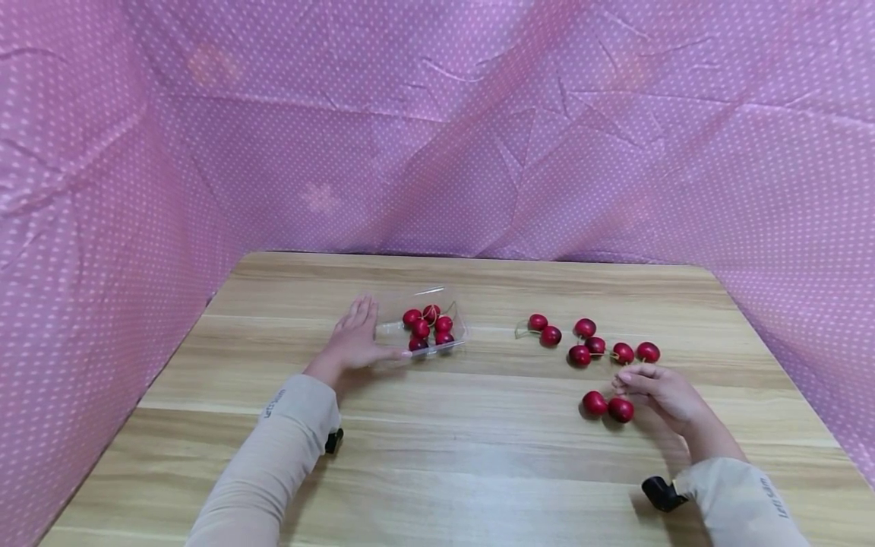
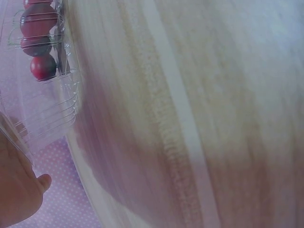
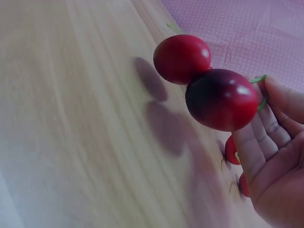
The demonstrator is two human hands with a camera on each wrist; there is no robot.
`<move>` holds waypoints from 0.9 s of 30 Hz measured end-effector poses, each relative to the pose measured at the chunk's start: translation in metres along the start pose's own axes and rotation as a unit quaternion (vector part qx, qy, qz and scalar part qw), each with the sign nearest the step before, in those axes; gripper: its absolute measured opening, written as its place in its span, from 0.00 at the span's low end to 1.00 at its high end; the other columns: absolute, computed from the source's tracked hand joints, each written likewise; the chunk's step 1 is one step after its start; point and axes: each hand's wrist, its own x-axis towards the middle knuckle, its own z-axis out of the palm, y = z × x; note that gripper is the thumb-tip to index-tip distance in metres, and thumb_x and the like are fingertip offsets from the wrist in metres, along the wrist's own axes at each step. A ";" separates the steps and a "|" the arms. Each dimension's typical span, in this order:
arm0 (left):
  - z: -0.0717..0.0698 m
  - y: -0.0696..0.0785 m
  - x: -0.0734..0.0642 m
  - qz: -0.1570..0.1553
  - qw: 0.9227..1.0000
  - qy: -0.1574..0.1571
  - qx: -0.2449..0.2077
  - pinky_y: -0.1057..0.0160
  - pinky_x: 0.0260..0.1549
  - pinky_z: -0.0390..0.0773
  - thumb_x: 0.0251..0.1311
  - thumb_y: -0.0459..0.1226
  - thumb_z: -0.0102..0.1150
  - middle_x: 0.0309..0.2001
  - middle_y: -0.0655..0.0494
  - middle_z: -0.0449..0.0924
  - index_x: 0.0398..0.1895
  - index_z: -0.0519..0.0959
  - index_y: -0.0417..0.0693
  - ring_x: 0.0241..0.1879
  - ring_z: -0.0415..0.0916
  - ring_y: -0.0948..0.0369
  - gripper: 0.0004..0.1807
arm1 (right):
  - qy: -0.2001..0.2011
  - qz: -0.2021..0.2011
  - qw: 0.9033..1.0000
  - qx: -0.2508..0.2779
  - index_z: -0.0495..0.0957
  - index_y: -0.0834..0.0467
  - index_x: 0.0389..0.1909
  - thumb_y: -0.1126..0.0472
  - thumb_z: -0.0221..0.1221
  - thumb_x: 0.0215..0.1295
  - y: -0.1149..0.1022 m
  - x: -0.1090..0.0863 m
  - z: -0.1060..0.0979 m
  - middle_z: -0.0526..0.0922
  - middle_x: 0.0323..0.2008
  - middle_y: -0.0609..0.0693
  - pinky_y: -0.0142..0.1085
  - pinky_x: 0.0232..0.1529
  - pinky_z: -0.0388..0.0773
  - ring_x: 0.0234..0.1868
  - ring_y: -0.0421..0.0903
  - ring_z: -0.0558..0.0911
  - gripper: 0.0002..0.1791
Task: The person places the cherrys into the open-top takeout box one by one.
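Observation:
My right hand point(image 1: 659, 391) pinches the green stems of a pair of red cherries point(image 3: 222, 99) between thumb and fingers. In the right wrist view the pair hangs above the table, its shadows falling on the wood. At the left, my left hand point(image 1: 355, 342) rests against the near-left side of a clear plastic container point(image 1: 391, 328), fingers straight and thumb spread along the front edge. Several cherries point(image 1: 421, 329) lie inside this container, some with stems. The left wrist view shows only part of the left hand point(image 2: 19, 185), beside the ribbed container wall point(image 2: 61, 111).
Beyond my right hand, several loose cherries point(image 1: 584, 328) lie on the wooden table point(image 1: 437, 456). Left of them sits another pair point(image 1: 550, 336) with joined stems. A pink dotted cloth point(image 1: 437, 152) hangs behind the table and along both sides.

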 end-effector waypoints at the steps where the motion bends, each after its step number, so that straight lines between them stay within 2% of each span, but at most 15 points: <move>1: 0.000 0.000 0.000 0.000 1.000 0.000 0.000 0.49 0.58 0.34 0.36 0.71 0.46 0.65 0.46 0.23 0.65 0.31 0.39 0.63 0.22 0.52 0.64 | 0.002 -0.001 1.000 0.001 0.79 0.58 0.32 0.71 0.45 0.62 0.000 0.000 0.001 0.81 0.30 0.50 0.32 0.37 0.75 0.33 0.42 0.79 0.13; 14: -0.001 0.000 0.000 -0.001 1.000 -0.003 -0.001 0.49 0.59 0.34 0.35 0.72 0.45 0.65 0.46 0.23 0.64 0.32 0.39 0.63 0.22 0.52 0.64 | 0.019 -0.015 1.000 -0.014 0.80 0.54 0.29 0.70 0.46 0.62 -0.010 0.010 0.017 0.80 0.26 0.48 0.32 0.35 0.76 0.31 0.41 0.79 0.15; 27: -0.001 -0.001 0.001 0.005 1.000 -0.001 0.002 0.48 0.58 0.35 0.36 0.71 0.46 0.66 0.45 0.26 0.65 0.34 0.38 0.63 0.23 0.51 0.63 | 0.025 -0.030 0.999 -0.015 0.78 0.56 0.29 0.69 0.47 0.62 -0.021 0.025 0.041 0.80 0.26 0.48 0.32 0.34 0.76 0.30 0.41 0.79 0.12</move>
